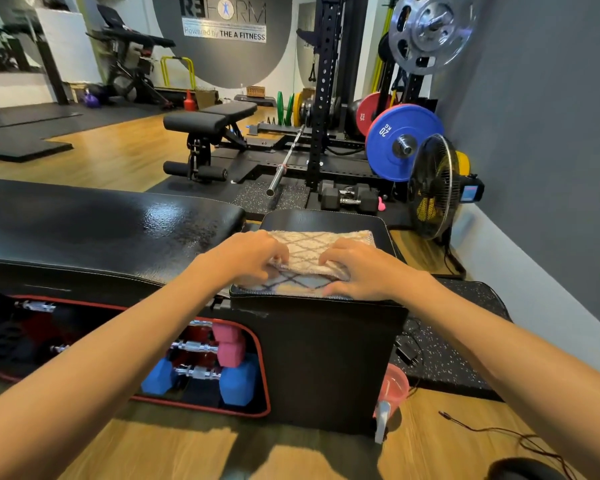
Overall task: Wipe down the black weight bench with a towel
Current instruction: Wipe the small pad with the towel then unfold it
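- Both hands are laid on the towel (321,252), the left hand (253,256) at its left side and the right hand (355,270) at its right side.
- Curled fingers of the left hand are dug into the towel's left edge, where the cloth is bunched and gripped.
- Fingers of the right hand are bent over a raised fold of the towel, and the fold is pinched between them and the thumb, which is seen lower down on the flat layer.
- The towel, beige with a dark diamond pattern, is spread on the short seat pad (326,220) of the black weight bench (84,226), at the pad's near edge.
- A wet sheen is seen on the long pad of the bench, to the left of the towel.
- Blue and pink dumbbells (229,372) are stored in an open compartment with a red rim in the bench's front side.
- A pink basin (394,381) is set on the floor just beside the bench's right corner.
- A standing fan (432,187) is placed near the grey wall, behind the bench, with a blue 20 kg plate (400,142) beside it.
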The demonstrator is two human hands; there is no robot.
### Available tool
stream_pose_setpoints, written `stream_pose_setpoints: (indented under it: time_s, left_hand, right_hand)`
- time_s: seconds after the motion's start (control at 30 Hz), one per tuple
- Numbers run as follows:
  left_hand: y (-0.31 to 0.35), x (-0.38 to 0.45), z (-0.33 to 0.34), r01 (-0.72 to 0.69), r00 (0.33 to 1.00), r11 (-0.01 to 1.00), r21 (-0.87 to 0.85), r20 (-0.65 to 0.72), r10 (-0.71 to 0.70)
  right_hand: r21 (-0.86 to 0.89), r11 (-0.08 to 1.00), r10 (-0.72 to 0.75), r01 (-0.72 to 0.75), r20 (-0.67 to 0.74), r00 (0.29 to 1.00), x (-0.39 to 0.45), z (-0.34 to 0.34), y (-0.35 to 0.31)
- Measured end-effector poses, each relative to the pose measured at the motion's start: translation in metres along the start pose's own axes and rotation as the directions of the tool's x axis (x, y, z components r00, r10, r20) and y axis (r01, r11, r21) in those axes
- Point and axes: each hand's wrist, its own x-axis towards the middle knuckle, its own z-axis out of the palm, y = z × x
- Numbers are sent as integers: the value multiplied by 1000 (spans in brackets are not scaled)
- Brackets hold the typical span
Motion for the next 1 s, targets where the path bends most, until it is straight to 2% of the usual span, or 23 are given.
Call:
stream_pose_setpoints:
  time_s: [0.13, 0.2, 0.3, 0.37, 0.5, 0.63, 0.87, 0.93, 1.0]
  left_hand:
    - [7, -2, -4, 62, 996, 990, 128, -69, -54]
    - [7, -3, -4, 135, 988, 983, 127, -92, -124]
    - [9, -5, -1, 265, 964, 959, 104, -14, -265]
    - [12, -4, 2, 335, 942, 940, 62, 5, -336]
    - [17, 7, 2, 461, 859, 867, -189, -150, -490]
    - [16, 15, -4, 371, 785, 749, -548, -246, -569]
    - [11, 14, 1, 296, 750, 747, -595, -340, -568]
    - [13, 11, -1, 287, 720, 701, -653, -336, -608]
    - [13, 9, -5, 265, 675, 599, -756, -298, -675]
  right_hand:
    - [-43, 998, -45, 43, -49, 998, -1, 1, -3]
    - [-53, 998, -40, 35, -87, 995, 1, 2, -1]
    - [-71, 997, -9, 0, -117, 993, 4, 4, 2]
    - [-73, 997, -11, 2, -124, 992, 4, 4, 1]
    - [-69, 997, -40, 31, -132, 991, -3, 6, -4]
    - [-110, 994, -43, 25, -167, 985, 0, 12, -6]
    - [-41, 999, -17, 8, -218, 976, 8, 10, 0]
    - [2, 1000, 24, -24, -239, 971, 7, 10, 3]
    - [42, 997, 67, -59, -229, 971, 7, 11, 5]
